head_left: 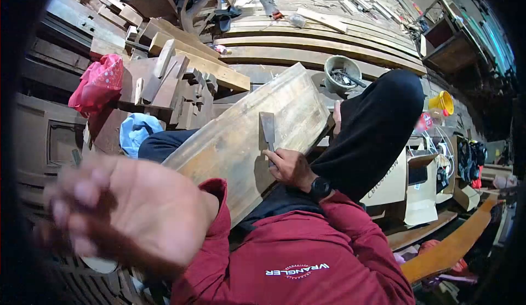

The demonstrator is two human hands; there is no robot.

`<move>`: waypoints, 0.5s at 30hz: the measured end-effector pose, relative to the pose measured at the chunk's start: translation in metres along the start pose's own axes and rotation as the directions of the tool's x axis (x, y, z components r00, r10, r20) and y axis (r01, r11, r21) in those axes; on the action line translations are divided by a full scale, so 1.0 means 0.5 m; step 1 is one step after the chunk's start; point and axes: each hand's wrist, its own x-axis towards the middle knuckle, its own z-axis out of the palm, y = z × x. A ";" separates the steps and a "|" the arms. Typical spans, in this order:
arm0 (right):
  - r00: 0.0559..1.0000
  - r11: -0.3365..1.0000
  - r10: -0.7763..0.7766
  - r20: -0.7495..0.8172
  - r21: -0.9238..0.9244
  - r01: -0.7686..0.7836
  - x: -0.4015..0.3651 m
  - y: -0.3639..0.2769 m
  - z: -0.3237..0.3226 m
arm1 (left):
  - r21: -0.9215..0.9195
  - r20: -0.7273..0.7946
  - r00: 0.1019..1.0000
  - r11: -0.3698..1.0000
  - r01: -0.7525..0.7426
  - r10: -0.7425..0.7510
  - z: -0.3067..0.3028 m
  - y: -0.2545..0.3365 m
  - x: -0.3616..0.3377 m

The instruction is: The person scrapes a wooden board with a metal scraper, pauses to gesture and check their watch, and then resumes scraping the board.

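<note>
A chisel (267, 127) is clamped by the right fingers (275, 161) over a board (230, 135); the blurred left fingers (86, 193) are loosely curled, apart.

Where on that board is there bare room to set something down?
The board looks bare beyond the flat-bladed tool, towards the bucket, and between that tool and the raised left hand. It's crowded left of the board, with wood pieces and blue cloth.

Deep red shirt (257, 250), white lettering (297, 271)!
And there's a pink bundle (97, 86) with pale dots, a light-blue cloth (138, 133), a yellow bucket (440, 103).
</note>
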 end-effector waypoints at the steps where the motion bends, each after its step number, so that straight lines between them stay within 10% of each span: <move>1: 1.000 0.999 0.005 0.017 -0.040 -0.005 -0.001 0.008 0.007 | 0.015 0.009 0.997 0.997 0.081 -0.081 0.011 -0.027 -0.022; 5: 0.999 1.000 -0.025 0.024 0.003 0.025 -0.009 0.010 0.006 | 0.456 0.416 0.731 0.820 0.347 -0.541 0.018 -0.216 -0.163; 8: 0.991 0.991 0.132 0.026 -0.039 -0.131 0.001 -0.007 0.003 | 0.818 0.409 0.431 0.533 0.218 -0.804 -0.065 -0.338 -0.323; 12: 0.994 0.994 0.106 0.040 -0.023 -0.106 -0.013 0.003 0.015 | 0.914 0.232 0.002 0.217 -0.342 -0.973 -0.095 -0.354 -0.425; 15: 0.992 0.992 0.126 0.011 -0.013 -0.126 0.007 -0.004 0.003 | 0.922 0.278 0.070 0.246 -0.299 -0.958 -0.109 -0.367 -0.441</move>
